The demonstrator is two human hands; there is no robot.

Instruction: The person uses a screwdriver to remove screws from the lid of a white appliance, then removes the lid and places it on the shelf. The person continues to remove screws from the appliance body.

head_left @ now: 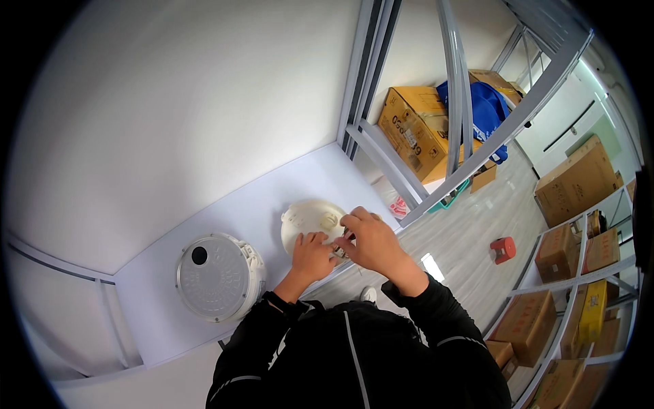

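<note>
The cream round cover (310, 221) lies on the table (163, 300), steadied by the flat left hand (312, 253). A small part (hidden) is pinched by the right hand (368, 238) at the cover's 4 o'clock edge. Being near the table's edge, the cover could slide off if pushed.

white wall (170, 102), grey floor (477, 238), racks (565, 286) w/ boxes (575, 180).

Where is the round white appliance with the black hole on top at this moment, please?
In the head view, the round white appliance sits on the white table, to the left of the left hand and the cream disc.
</note>
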